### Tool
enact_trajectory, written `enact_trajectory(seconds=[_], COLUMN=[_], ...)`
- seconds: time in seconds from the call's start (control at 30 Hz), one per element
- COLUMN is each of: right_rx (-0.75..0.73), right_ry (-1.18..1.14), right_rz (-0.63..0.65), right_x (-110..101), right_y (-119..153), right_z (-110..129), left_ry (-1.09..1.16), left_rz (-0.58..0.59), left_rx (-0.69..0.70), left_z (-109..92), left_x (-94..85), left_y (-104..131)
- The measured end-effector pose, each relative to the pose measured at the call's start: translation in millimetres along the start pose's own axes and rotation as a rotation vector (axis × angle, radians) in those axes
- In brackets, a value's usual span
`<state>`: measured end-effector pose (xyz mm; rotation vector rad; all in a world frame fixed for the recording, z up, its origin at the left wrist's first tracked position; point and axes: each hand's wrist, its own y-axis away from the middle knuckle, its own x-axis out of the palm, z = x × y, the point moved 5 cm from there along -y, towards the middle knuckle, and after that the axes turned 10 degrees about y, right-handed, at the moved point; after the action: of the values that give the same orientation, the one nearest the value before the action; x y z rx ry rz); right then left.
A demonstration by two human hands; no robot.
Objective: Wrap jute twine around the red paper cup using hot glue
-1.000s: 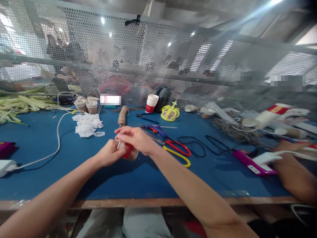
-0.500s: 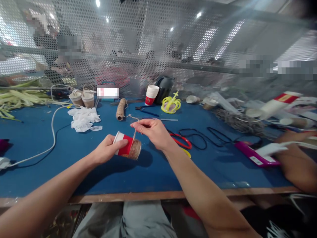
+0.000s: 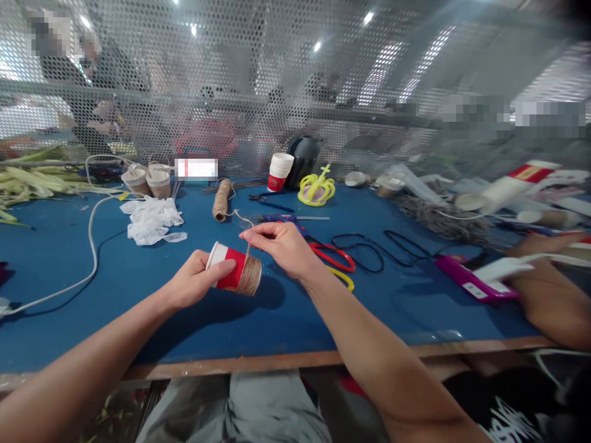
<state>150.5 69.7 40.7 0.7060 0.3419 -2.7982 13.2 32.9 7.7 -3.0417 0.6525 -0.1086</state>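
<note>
My left hand grips a red and white paper cup, tilted on its side above the table, with the thumb along its wall. Brown twine is wound in close turns around the cup's base end. The loose strand rises from the cup to my right hand, which pinches it between thumb and fingertips. From there the strand runs back to a twine spool lying on the blue table.
White gloves and twine-wrapped cups lie left. Stacked paper cups, a dark kettle and a yellow crown-shaped piece stand behind. Scissors with red handles and a purple power strip lie right, near another person's arm.
The view has shifted slightly. My right hand stays pinched on the strand and my left hand still holds the cup. The other person's hand at the right has moved a little.
</note>
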Motion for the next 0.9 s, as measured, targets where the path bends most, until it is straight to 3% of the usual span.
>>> enact_trajectory(seconds=[0.4,0.7,0.9], right_rx=[0.017,-0.049,-0.002], right_ry=[0.060,-0.094,-0.073], right_rz=[0.044,-0.062,-0.024], right_x=[5.9,1.0,4.5], right_y=[1.4,2.5,2.4], right_z=[0.0,4.8,2.3], left_ry=[-0.041,-0.068,-0.072], left_rz=[0.010,0.026,0.034], left_rx=[0.067,0.093,0.124], left_z=[-2.5,-0.7,-1.5], left_x=[-0.3,-1.4,-1.2], left_y=[2.9,2.5,3.9])
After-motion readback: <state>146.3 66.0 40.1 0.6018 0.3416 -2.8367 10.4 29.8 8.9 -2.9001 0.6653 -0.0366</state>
